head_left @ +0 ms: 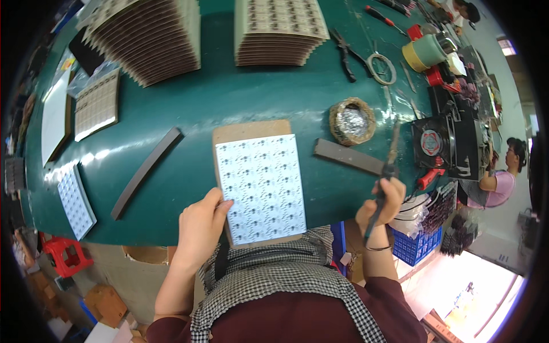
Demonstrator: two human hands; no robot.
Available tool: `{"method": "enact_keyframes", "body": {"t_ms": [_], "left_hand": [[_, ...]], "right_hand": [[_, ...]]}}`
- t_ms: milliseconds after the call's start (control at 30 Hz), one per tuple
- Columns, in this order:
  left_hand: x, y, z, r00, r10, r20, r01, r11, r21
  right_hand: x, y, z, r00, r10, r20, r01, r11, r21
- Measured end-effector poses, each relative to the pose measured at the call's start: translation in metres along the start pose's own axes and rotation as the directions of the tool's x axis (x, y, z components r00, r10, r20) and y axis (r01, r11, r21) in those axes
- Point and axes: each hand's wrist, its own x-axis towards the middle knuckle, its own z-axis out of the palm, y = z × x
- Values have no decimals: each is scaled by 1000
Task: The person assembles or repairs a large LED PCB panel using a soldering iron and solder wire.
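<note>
A white circuit board panel [263, 188], printed with rows of small dark marks, lies on a brown backing board [251, 131] at the table's near edge. My left hand [201, 226] grips the left edge, thumb on top of the panel and other fingers curled at its side. Off to the right, my right hand [386, 203] is closed around the dark handle of a soldering iron [393, 150]. Its metal shaft points away from me, apart from the panel. Just beyond lie a grey-brown bar [349, 155] and a round, brown-crusted dish [352, 121] with a shiny silver middle.
Tall stacks of board panels [160, 46] [280, 40] stand at the back. A curved bar [146, 171] and small panel stack [77, 203] lie left. Pliers [345, 54], a tape roll [381, 69] and a black fan unit [433, 142] occupy the right. Another person [503, 183] sits beyond.
</note>
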Motion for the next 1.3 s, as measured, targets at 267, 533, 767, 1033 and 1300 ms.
{"method": "enact_keyframes", "body": {"t_ms": [267, 533, 767, 1033, 1300], "left_hand": [[-7, -37, -41, 889, -9, 457, 416, 432, -800], [31, 39, -41, 844, 92, -529, -174, 979, -107], [72, 65, 14, 932, 239, -273, -271, 958, -88], [78, 63, 37, 921, 299, -249, -306, 952, 14], [82, 69, 43, 874, 377, -306, -339, 925, 172]], "right_hand": [[1, -21, -15, 982, 61, 179, -83, 989, 119], [25, -47, 8, 899, 306, 313, -435, 710, 554], [47, -49, 17, 871, 354, 342, -481, 756, 444], [52, -44, 20, 814, 380, 440, -545, 763, 349], [51, -40, 25, 812, 378, 446, -546, 763, 347]]}}
